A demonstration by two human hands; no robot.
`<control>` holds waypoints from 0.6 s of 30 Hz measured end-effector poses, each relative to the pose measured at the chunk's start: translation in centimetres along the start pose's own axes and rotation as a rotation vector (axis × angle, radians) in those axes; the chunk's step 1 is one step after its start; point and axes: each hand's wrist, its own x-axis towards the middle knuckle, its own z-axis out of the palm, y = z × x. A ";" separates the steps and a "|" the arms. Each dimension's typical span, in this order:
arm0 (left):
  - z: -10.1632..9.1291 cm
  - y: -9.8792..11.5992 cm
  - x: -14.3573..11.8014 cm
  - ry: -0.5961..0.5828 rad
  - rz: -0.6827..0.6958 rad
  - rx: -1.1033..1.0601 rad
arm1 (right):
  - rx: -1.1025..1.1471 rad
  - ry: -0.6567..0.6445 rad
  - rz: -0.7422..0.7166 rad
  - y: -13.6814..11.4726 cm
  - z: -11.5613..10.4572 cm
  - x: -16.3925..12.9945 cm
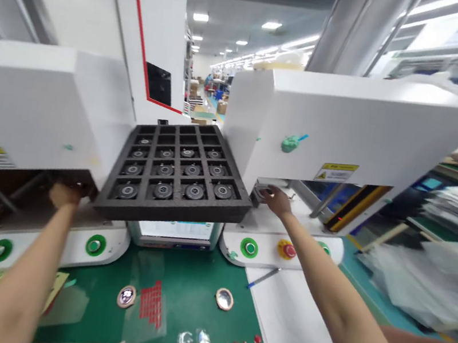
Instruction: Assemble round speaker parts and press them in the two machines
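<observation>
My left hand [63, 194] reaches into the dark opening of the left white press machine [26, 104]; its fingers are hidden inside. My right hand [277, 200] reaches under the head of the right white press machine [349, 127], fingers touching a small part on the fixture [261, 191]; whether it grips the part is unclear. Between the two machines a black foam tray [171, 209] rests tilted, with round disc parts [194, 191] in several of its cells.
Green buttons [95, 245] [249, 248] and a red stop button [287, 250] sit on the machine bases. Two round copper-rimmed parts [126, 296] [224, 299] lie on the green mat [194, 282]. White paper with a blue pen [263, 278] lies at right. Plastic bags [433, 279] pile far right.
</observation>
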 end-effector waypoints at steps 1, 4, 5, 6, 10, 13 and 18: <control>-0.5 -0.9 -1.2 0.007 -0.040 0.008 | 0.021 -0.019 0.030 -1.2 0.4 -2.4; -1.6 -5.3 -7.7 -0.033 -0.054 0.008 | 0.100 -0.177 0.085 -5.0 3.2 -11.6; -1.9 -6.9 -10.6 -0.084 -0.029 0.000 | 0.132 -0.260 0.083 -6.5 4.5 -14.9; -2.2 -8.4 -13.7 -0.147 0.008 -0.009 | 0.167 -0.348 0.075 -8.1 6.0 -18.0; -3.5 -12.6 -23.1 -0.420 0.224 -0.063 | 0.275 -0.610 0.085 -14.7 11.5 -24.7; -3.9 -13.9 -25.5 -0.496 0.347 -0.070 | 0.291 -0.695 0.119 -17.3 13.5 -24.4; -3.7 -14.2 -24.6 -0.560 0.457 -0.053 | 0.248 -0.774 0.109 -18.0 13.5 -22.7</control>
